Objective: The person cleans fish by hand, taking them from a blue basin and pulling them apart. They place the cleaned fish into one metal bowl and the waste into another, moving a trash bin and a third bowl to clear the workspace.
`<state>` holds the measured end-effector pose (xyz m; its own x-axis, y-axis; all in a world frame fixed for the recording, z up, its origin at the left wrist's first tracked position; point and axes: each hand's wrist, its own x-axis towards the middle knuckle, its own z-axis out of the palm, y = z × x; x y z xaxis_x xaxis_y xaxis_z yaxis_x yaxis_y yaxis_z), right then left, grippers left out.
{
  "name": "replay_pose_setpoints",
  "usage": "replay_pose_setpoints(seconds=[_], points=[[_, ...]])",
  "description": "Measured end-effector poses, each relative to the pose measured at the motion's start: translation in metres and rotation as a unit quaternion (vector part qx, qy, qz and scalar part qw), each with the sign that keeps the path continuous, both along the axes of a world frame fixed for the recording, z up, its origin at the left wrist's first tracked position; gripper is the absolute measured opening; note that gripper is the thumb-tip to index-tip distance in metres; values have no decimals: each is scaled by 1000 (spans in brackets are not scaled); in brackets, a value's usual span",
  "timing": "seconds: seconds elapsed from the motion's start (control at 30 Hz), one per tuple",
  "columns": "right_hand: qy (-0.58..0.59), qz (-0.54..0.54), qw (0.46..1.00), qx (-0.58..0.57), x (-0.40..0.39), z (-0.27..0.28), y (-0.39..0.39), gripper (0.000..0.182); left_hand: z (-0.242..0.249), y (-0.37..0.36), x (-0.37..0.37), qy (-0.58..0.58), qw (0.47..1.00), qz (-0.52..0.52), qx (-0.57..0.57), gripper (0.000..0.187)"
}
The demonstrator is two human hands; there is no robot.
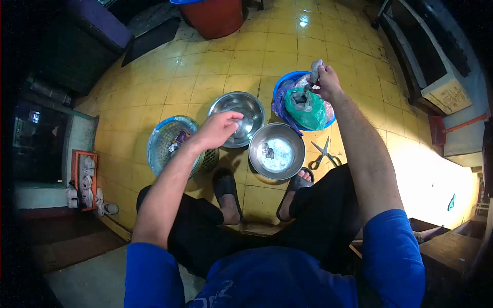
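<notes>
My right hand is closed on a limp grey-white piece, whose kind I cannot make out. It hangs just above the mouth of a green plastic bag with greyish contents. The bag sits in a blue-rimmed basin beside a purple bag. My left hand hovers over the near left part of a steel bowl, fingers apart and holding nothing visible. A second steel bowl, nearer my feet, has a small dark grey piece in it. Scissors lie spread on the floor to its right.
A perforated basket with wrappers stands at the left. My sandalled feet flank the nearer bowl. A red tub stands at the back on yellow tiles. Shoes fill a rack at far left; a red dustpan is at right.
</notes>
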<state>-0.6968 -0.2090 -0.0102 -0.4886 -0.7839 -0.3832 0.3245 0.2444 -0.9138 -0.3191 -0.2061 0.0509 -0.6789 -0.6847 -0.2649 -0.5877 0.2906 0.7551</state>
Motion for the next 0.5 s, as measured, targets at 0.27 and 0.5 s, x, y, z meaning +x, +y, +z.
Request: replay_pose_setpoints(seconds=[0.27, 0.5], points=[[21, -22, 998, -64, 15, 26, -6, 30, 55, 34, 10, 296, 946, 104, 84, 27], [-63, 102, 989, -84, 14, 50, 4, 33, 31, 1, 14, 184, 971, 84, -127, 28]])
